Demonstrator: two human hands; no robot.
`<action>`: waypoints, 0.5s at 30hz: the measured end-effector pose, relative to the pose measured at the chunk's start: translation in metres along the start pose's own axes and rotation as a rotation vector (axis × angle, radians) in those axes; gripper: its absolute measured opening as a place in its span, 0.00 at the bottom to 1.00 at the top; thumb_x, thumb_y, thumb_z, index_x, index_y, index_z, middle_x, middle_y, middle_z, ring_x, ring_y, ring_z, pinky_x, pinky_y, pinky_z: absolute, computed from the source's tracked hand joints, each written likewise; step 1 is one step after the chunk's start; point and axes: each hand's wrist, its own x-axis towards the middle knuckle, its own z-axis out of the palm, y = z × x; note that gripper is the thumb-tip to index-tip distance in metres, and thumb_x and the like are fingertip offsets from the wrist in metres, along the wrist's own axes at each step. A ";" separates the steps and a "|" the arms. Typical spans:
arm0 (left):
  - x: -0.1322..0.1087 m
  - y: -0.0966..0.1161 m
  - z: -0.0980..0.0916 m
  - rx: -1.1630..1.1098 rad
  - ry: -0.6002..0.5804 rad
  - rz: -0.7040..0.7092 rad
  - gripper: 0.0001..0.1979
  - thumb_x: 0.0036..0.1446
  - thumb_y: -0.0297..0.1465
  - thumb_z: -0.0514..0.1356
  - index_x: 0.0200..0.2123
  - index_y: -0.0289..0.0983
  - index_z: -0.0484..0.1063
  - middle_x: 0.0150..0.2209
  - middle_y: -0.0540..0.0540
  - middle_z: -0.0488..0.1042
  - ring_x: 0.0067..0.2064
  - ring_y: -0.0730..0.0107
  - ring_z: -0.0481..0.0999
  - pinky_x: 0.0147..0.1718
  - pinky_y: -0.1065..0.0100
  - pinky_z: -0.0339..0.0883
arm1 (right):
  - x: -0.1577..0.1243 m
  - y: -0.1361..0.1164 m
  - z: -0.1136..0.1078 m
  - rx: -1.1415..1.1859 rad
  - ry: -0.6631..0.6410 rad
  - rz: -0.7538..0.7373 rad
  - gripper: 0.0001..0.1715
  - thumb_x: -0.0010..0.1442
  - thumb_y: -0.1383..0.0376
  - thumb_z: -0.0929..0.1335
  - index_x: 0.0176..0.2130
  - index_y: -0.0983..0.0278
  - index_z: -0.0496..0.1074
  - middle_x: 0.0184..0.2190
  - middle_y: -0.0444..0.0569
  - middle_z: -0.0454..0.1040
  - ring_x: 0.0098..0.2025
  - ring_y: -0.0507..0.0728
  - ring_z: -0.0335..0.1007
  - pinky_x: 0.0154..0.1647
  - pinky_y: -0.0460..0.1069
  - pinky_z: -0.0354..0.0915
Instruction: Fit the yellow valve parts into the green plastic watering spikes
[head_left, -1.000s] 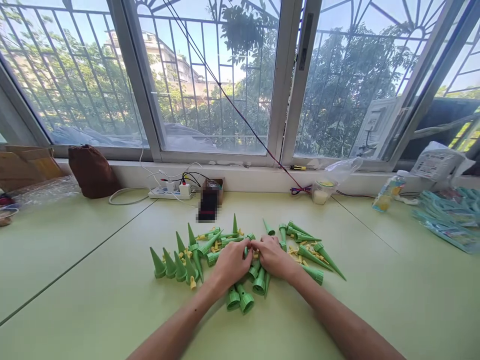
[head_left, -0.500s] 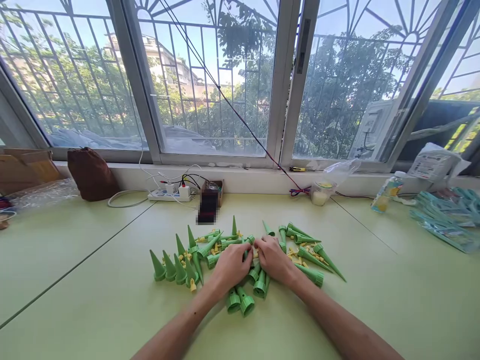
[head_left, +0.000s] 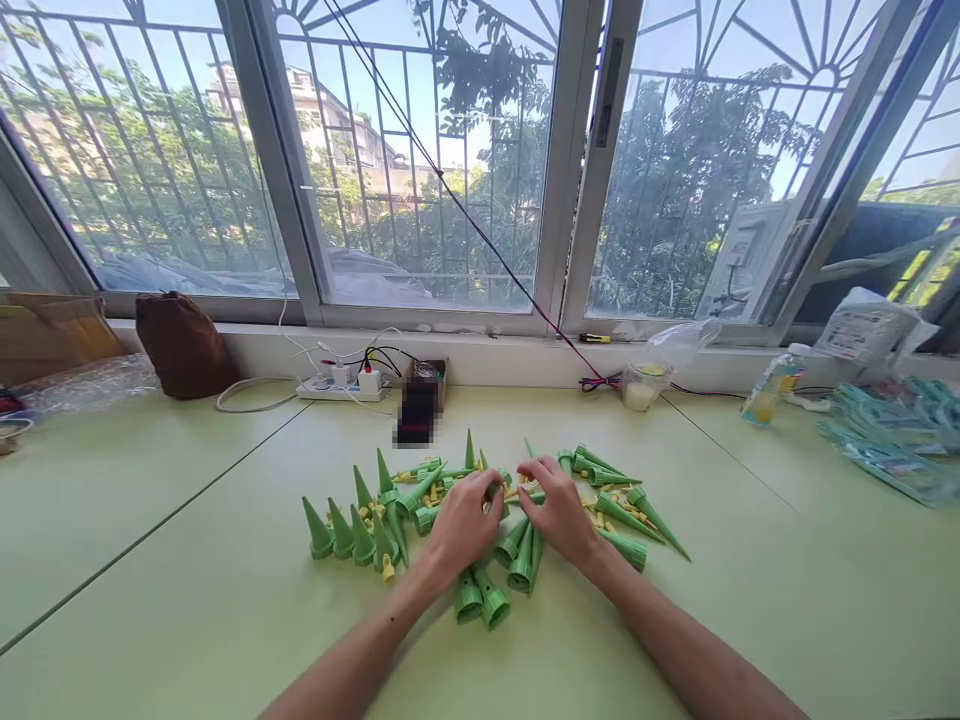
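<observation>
Green plastic spikes with hollow ribbed caps lie and stand in a loose heap, small yellow valve pieces scattered among them. My left hand (head_left: 466,518) is in the middle of the heap, thumb and fingers curled together; what they hold is hidden. Just to its right, my right hand (head_left: 561,512) has its index finger and thumb apart. A small yellow piece (head_left: 513,493) shows in the gap between both hands. Below them lie several spikes, one with its open cap (head_left: 494,607) facing me. At the left, a row of spikes (head_left: 340,532) stands point up.
A power strip (head_left: 328,388) with cables and a small box (head_left: 433,385) are by the window sill. A brown bag (head_left: 184,347) stands at the left. To the right are a plastic cup (head_left: 641,388), a bottle (head_left: 775,385) and teal packages (head_left: 885,440).
My right hand has moved slightly right, away from my left hand, and its fingers have spread. My left hand stays nearly in place, fingers curled.
</observation>
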 end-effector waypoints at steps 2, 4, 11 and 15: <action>0.000 -0.001 0.001 -0.017 0.025 -0.004 0.07 0.62 0.30 0.53 0.35 0.38 0.70 0.32 0.48 0.74 0.30 0.69 0.71 0.31 0.69 0.62 | 0.000 0.000 0.000 0.006 0.024 -0.001 0.09 0.59 0.74 0.66 0.41 0.63 0.70 0.38 0.50 0.70 0.42 0.59 0.69 0.44 0.52 0.66; 0.001 -0.002 0.001 -0.028 0.053 -0.005 0.07 0.62 0.31 0.53 0.36 0.38 0.70 0.32 0.48 0.74 0.30 0.69 0.71 0.31 0.69 0.62 | 0.000 0.001 0.000 0.009 0.057 -0.006 0.07 0.61 0.72 0.66 0.40 0.63 0.70 0.37 0.50 0.71 0.40 0.59 0.70 0.42 0.51 0.67; 0.003 -0.006 0.002 -0.051 0.151 -0.011 0.07 0.62 0.31 0.54 0.38 0.38 0.70 0.32 0.49 0.73 0.28 0.70 0.71 0.33 0.68 0.64 | -0.001 0.001 -0.001 0.058 0.116 -0.063 0.07 0.67 0.67 0.64 0.43 0.63 0.71 0.36 0.50 0.74 0.39 0.57 0.71 0.41 0.50 0.66; 0.004 -0.007 0.002 -0.059 0.167 0.001 0.06 0.62 0.31 0.54 0.39 0.38 0.71 0.32 0.50 0.73 0.29 0.71 0.71 0.33 0.68 0.65 | -0.001 0.000 -0.001 0.096 0.088 -0.073 0.08 0.68 0.66 0.64 0.43 0.62 0.72 0.37 0.49 0.75 0.39 0.57 0.71 0.41 0.50 0.66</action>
